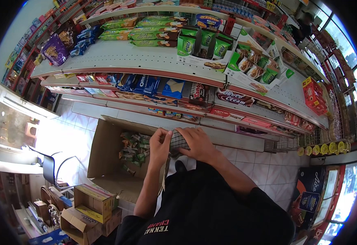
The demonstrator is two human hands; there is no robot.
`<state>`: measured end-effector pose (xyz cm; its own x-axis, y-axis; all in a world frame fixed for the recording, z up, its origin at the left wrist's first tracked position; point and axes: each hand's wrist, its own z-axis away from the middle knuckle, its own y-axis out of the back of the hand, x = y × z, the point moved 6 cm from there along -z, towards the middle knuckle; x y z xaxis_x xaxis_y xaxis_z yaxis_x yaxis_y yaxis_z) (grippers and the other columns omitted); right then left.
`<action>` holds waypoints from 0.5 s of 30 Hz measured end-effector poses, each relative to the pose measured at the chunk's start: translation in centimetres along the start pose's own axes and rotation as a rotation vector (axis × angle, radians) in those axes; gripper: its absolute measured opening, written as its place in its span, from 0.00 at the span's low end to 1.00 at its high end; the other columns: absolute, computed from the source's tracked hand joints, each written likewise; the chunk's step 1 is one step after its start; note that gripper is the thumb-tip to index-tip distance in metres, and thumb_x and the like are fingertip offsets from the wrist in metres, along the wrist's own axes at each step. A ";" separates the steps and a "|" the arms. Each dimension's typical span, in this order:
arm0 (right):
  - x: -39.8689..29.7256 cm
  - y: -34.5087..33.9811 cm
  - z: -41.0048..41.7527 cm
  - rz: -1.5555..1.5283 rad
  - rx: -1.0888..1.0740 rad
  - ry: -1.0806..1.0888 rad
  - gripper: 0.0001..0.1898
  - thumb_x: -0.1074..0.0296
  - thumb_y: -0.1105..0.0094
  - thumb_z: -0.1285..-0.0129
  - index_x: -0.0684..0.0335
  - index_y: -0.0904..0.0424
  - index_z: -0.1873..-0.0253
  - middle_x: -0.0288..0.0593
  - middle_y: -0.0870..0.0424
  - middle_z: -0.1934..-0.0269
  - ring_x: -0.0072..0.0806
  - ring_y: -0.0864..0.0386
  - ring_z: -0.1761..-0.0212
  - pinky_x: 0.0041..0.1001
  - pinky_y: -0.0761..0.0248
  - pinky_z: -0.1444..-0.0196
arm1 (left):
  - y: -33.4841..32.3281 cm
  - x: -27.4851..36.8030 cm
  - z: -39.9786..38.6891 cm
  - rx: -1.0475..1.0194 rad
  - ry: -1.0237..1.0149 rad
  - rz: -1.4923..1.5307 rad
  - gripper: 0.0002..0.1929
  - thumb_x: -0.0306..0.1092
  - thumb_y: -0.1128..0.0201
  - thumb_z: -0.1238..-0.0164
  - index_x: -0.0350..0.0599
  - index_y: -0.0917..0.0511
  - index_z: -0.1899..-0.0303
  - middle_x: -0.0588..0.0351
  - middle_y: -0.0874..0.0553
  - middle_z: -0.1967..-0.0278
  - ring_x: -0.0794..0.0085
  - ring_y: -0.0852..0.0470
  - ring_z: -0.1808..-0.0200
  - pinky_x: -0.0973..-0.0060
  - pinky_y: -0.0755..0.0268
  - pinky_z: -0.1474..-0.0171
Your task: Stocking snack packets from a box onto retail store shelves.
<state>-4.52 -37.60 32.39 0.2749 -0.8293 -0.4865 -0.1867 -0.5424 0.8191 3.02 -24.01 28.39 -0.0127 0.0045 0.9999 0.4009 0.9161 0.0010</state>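
Between my two hands, in front of my dark shirt, is a grey checked piece that looks like cloth. My left hand pinches its left edge between thumb and fingers. The fingers of my right hand curl over its right side, with the thumb beneath. Just left of my hands stands an open cardboard box on the tiled floor. Many small wrapped snack bars, green and brown, lie loose inside it. My left forearm hides part of the box's right side.
Ahead is a white shelf with green biscuit packs and display boxes of snack bars. Smaller cartons are stacked at lower left, near a chair. A freezer stands at right. A person is at upper right.
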 end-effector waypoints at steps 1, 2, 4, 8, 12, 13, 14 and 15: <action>0.2 -0.3 0.1 -0.018 -0.029 -0.034 0.35 0.53 0.29 0.43 0.62 0.30 0.33 0.50 0.19 0.49 0.45 0.21 0.46 0.41 0.32 0.42 | 0.5 0.2 -0.2 0.040 -0.042 0.007 0.11 0.32 0.39 0.24 0.38 0.25 0.67 0.68 0.25 0.75 0.89 0.32 0.72 0.84 0.38 0.69; 0.4 -0.5 0.3 -0.036 -0.058 -0.067 0.35 0.53 0.28 0.43 0.61 0.30 0.33 0.50 0.19 0.48 0.46 0.21 0.44 0.41 0.31 0.41 | 1.0 0.1 -0.3 0.043 -0.044 0.006 0.11 0.32 0.39 0.24 0.38 0.25 0.67 0.68 0.25 0.75 0.89 0.32 0.72 0.84 0.38 0.69; 1.2 -0.5 1.2 -0.031 -0.058 -0.059 0.35 0.53 0.28 0.43 0.62 0.30 0.33 0.50 0.19 0.48 0.47 0.21 0.45 0.41 0.31 0.41 | 2.1 0.4 -0.5 0.119 0.047 0.243 0.11 0.33 0.39 0.23 0.38 0.25 0.66 0.68 0.23 0.73 0.89 0.30 0.72 0.84 0.34 0.67; 1.3 0.3 1.5 -0.067 -0.097 -0.052 0.35 0.55 0.28 0.45 0.62 0.29 0.34 0.51 0.19 0.47 0.48 0.22 0.44 0.41 0.31 0.40 | 2.7 0.6 -0.2 0.083 0.000 0.116 0.11 0.33 0.41 0.22 0.40 0.26 0.66 0.67 0.24 0.70 0.89 0.29 0.68 0.85 0.32 0.64; 1.1 0.4 1.6 -0.087 -0.101 -0.075 0.36 0.58 0.28 0.47 0.61 0.29 0.34 0.52 0.20 0.45 0.49 0.23 0.43 0.41 0.31 0.40 | 3.0 0.0 0.1 0.143 0.089 0.247 0.12 0.34 0.41 0.22 0.40 0.26 0.67 0.67 0.24 0.70 0.89 0.30 0.68 0.85 0.34 0.64; 1.3 0.1 1.8 -0.084 -0.112 -0.076 0.36 0.59 0.27 0.48 0.61 0.30 0.33 0.51 0.21 0.46 0.48 0.24 0.43 0.41 0.33 0.40 | 3.0 -0.7 0.2 0.131 0.096 0.212 0.12 0.34 0.40 0.22 0.40 0.26 0.67 0.67 0.24 0.70 0.89 0.30 0.68 0.84 0.33 0.64; 1.5 0.0 2.0 -0.080 -0.123 -0.076 0.37 0.60 0.26 0.49 0.60 0.30 0.33 0.50 0.22 0.47 0.47 0.25 0.42 0.42 0.34 0.40 | 3.0 -1.2 0.3 0.121 0.102 0.176 0.12 0.35 0.40 0.22 0.40 0.26 0.67 0.67 0.24 0.70 0.88 0.30 0.68 0.84 0.32 0.64; 1.5 0.0 2.2 -0.078 -0.117 -0.065 0.37 0.60 0.26 0.49 0.60 0.30 0.33 0.50 0.22 0.47 0.47 0.25 0.42 0.42 0.34 0.40 | 3.1 -1.4 0.5 0.125 0.091 0.174 0.12 0.35 0.40 0.22 0.40 0.26 0.67 0.67 0.24 0.70 0.88 0.30 0.68 0.84 0.32 0.64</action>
<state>-6.20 -39.15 30.99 0.2216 -0.7944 -0.5656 -0.0546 -0.5892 0.8061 3.81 -20.95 27.01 0.1317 0.1362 0.9819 0.2731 0.9472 -0.1680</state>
